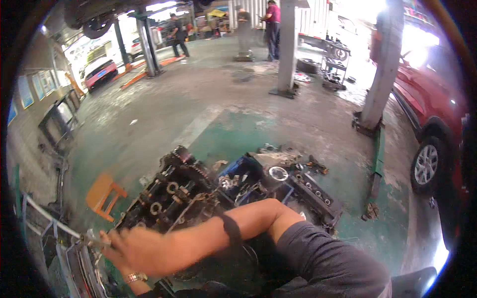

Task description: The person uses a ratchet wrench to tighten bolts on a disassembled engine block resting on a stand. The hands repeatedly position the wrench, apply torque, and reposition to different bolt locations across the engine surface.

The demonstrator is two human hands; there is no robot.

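My right hand [141, 251], blurred by motion, reaches across my body to the lower left, beside a small silver metal piece [92, 239]; whether it holds this is unclear. My left hand [117, 260], with a metal watch at the wrist, is mostly hidden under the right one, its fingers too unclear to read. Beyond my hands lies a black, greasy engine assembly [169, 191] with a toothed wheel at its far end. Right of it are a blue container [238, 169] of metal parts, a round silver part [278, 173] and a long dark cover [318, 198].
An orange stool [103, 196] stands left of the engine, near a metal frame [47, 213]. Two lift posts [286, 64] [375, 99] and a red car [432, 89] are on the right. Several people [273, 27] stand farther back, near a cart of parts [335, 69].
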